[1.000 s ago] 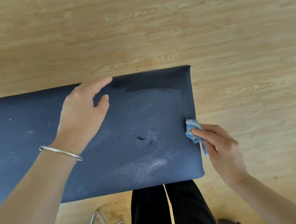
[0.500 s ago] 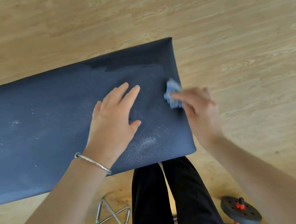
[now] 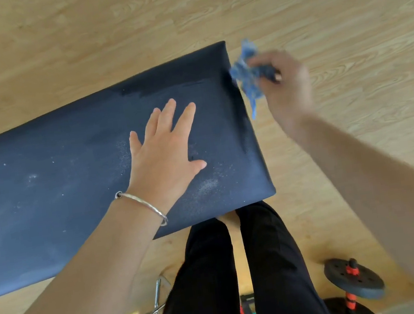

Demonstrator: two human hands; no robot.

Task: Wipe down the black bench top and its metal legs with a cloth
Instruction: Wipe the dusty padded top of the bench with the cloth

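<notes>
Wood floor point(image 3: 80, 41) under black bench point(image 3: 47, 191), left hand point(image 3: 166, 157) flat on its dusty top, fingers spread and straight, likely bracing it, while right hand point(image 3: 286, 85), blurred, has fingers clamped on the bunched blue cloth point(image 3: 248, 77) at the bench's far right corner edge to wipe it
</notes>
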